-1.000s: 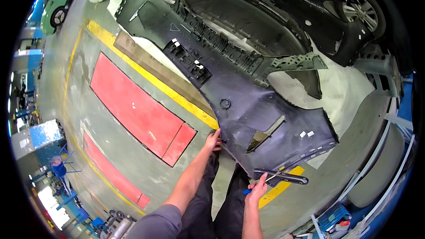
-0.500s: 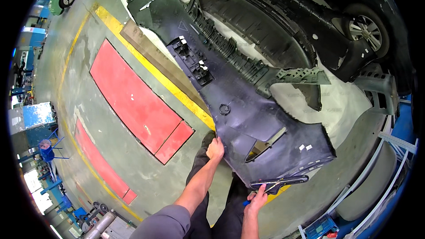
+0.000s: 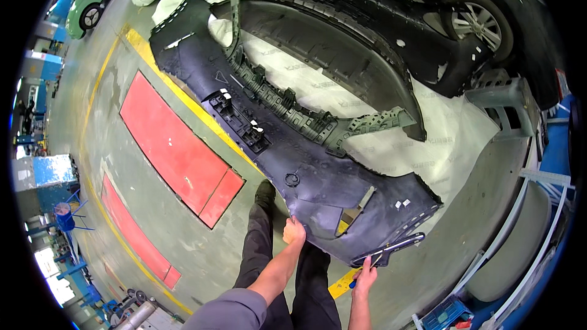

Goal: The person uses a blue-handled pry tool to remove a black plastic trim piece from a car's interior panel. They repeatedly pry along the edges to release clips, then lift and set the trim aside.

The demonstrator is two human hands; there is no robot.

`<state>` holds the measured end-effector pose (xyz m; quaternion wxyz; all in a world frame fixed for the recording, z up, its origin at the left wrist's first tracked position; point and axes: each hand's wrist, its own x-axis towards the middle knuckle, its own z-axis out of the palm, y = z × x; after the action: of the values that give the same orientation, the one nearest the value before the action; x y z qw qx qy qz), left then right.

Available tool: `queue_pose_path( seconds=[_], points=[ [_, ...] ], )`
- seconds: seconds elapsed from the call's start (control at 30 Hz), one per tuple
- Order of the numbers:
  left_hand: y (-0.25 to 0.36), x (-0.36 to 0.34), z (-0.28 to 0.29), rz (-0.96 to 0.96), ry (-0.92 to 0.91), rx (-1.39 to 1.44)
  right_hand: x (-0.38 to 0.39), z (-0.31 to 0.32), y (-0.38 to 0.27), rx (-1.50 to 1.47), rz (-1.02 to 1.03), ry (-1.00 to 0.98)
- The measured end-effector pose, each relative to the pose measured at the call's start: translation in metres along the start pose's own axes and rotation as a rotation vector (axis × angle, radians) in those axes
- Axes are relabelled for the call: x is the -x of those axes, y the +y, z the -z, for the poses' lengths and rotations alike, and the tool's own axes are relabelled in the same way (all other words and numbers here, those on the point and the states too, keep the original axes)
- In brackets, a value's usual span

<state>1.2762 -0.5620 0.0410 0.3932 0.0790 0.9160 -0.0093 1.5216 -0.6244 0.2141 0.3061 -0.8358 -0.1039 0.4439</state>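
A large dark car bumper cover (image 3: pixel 321 186), its inner side up, stretches from my hands toward the far left. My left hand (image 3: pixel 294 231) is closed on its near-left edge, fingers partly hidden. At the near-right end, my right hand (image 3: pixel 365 276) is closed around a slim tool with a blue handle (image 3: pixel 353 283), which looks like a screwdriver. Its thin shaft points at a narrow black trim piece (image 3: pixel 400 243) along the bumper's corner. Whether the tip touches the trim I cannot tell. A black ribbed bracket strip (image 3: pixel 290 101) runs along the bumper's far side.
Beyond lie a black curved panel (image 3: pixel 318 36) and another dark bumper (image 3: pixel 367 6) on white sheeting (image 3: pixel 449 128), beside a car wheel (image 3: pixel 480 24). Red floor plates (image 3: pixel 177 146) and a yellow line (image 3: pixel 177 101) are to the left. A metal rack (image 3: pixel 547 177) stands right.
The bumper appears lower and further left in the picture as the view shifts. My left hand stays on its edge. The right hand still holds the blue-handled tool by the trim.
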Motion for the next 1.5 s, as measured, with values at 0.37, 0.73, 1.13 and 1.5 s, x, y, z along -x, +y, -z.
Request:
queue_pose_path(
  seconds=[0.37, 0.73, 1.13, 1.5],
  points=[
    [0.045, -0.003, -0.009, -0.409, -0.418, -0.673, -0.172, 0.026, 0.044, 0.005, -0.01, 0.034],
    [0.039, 0.037, 0.008, -1.067, -0.367, -0.747, -0.141, 0.007, 0.04, -0.144, 0.1, 0.172],
    [0.012, 0.067, -0.048, -1.691, 0.226, -1.669, -0.099, -0.012, 0.022, -0.154, 0.225, 0.151],
    [-0.012, 0.001, 0.02, -1.449, -0.65, -1.205, -0.075, -0.021, 0.096, -0.227, -0.123, 0.186]
  ],
)
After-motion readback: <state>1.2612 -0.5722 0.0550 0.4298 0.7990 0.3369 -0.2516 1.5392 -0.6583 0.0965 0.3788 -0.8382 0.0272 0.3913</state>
